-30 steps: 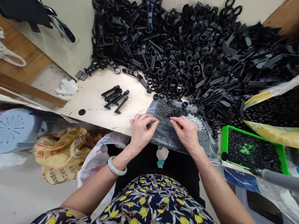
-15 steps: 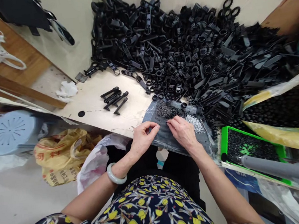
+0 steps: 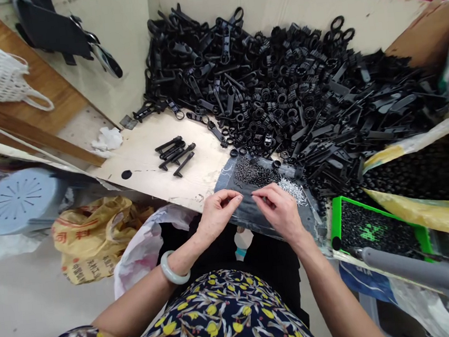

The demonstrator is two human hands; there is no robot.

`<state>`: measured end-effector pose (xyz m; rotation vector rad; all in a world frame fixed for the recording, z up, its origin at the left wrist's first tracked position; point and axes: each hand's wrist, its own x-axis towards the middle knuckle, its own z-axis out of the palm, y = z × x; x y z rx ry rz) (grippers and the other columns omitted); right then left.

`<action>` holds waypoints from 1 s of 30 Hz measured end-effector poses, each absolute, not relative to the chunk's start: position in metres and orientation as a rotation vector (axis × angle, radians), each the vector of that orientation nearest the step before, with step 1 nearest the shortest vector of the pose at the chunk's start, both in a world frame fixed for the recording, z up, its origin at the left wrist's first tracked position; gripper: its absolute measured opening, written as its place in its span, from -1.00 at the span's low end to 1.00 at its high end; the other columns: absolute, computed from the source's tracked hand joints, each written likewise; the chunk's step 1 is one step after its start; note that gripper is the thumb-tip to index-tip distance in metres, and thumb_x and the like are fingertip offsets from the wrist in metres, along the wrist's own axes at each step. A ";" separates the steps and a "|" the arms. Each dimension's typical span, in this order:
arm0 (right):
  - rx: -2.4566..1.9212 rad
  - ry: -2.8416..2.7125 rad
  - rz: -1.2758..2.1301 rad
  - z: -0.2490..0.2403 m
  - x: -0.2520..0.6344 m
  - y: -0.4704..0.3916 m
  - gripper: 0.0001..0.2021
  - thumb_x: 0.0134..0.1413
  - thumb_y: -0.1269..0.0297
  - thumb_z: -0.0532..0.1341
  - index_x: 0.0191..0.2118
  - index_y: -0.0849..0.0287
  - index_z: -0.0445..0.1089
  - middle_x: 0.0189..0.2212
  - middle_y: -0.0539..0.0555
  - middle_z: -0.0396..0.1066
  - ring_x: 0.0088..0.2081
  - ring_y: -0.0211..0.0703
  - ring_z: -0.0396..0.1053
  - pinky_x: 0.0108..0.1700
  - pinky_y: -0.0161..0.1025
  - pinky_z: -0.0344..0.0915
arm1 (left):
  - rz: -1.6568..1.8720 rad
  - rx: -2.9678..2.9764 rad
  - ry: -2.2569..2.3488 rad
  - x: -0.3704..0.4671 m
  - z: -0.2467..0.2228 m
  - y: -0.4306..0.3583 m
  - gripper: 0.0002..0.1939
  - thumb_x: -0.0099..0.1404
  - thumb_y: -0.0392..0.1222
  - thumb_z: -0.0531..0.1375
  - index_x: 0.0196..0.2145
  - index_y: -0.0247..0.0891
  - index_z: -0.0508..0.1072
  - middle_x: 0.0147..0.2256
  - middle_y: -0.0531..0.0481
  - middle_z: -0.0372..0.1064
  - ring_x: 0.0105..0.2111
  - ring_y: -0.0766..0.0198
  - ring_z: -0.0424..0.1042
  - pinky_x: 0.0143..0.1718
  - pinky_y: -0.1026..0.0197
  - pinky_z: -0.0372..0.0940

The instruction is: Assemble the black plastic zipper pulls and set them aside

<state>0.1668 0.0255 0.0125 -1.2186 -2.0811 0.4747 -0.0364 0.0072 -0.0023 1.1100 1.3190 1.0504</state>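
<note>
My left hand [image 3: 219, 210] is pinched, thumb against forefinger, over the dark mat [image 3: 248, 208]. Facing it a short gap away, my right hand [image 3: 278, 208] is pinched too. Whatever the fingertips hold is too small to make out. Just beyond them on the mat lies a heap of tiny dark parts [image 3: 251, 172]. Beside my right hand is a small pile of silvery pins [image 3: 291, 191]. Left of the mat, several black rod-shaped pieces [image 3: 175, 154] lie together on the pale tabletop [image 3: 140, 166].
A large heap of black plastic parts [image 3: 280, 89] covers the back of the table. At right stand a green tray [image 3: 338, 224] of small black bits and a grey cylindrical tool [image 3: 408, 262]. A crumpled white tissue [image 3: 108, 139] lies at left; a blue stool [image 3: 19, 199] is below.
The view has shifted, so the table sits slightly lower in it. My two hands remain pinched and facing each other over the mat, with the right one turned a little.
</note>
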 end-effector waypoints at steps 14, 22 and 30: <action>-1.097 -2.109 0.442 0.028 0.171 0.003 -0.89 0.38 0.41 0.24 -0.08 0.11 0.51 -0.26 0.08 0.51 -0.27 -0.20 0.49 -0.24 -0.26 0.44 | 0.987 1.230 1.265 -0.026 0.011 -0.005 -0.80 0.31 -0.06 0.32 -0.32 -0.25 0.65 -0.37 -0.02 0.52 -0.40 0.28 0.38 -0.33 0.24 0.26; -1.088 -2.117 0.431 0.029 0.172 0.002 -0.88 0.40 0.39 0.22 -0.07 0.10 0.51 -0.26 0.08 0.51 -0.26 -0.20 0.50 -0.21 -0.26 0.46 | 0.977 1.130 1.237 -0.023 0.015 -0.006 -0.76 0.29 -0.03 0.33 -0.31 -0.28 0.64 -0.36 -0.04 0.53 -0.39 0.28 0.41 -0.33 0.25 0.30; -1.097 -2.097 0.614 0.027 0.178 -0.003 -0.86 0.40 0.35 0.23 -0.09 0.09 0.55 -0.26 0.06 0.54 -0.30 -0.23 0.48 -0.25 -0.27 0.46 | 0.841 0.937 1.078 -0.024 0.019 -0.001 -0.78 0.17 -0.05 0.39 -0.36 -0.27 0.65 -0.42 -0.02 0.50 -0.47 0.32 0.36 -0.46 0.27 0.26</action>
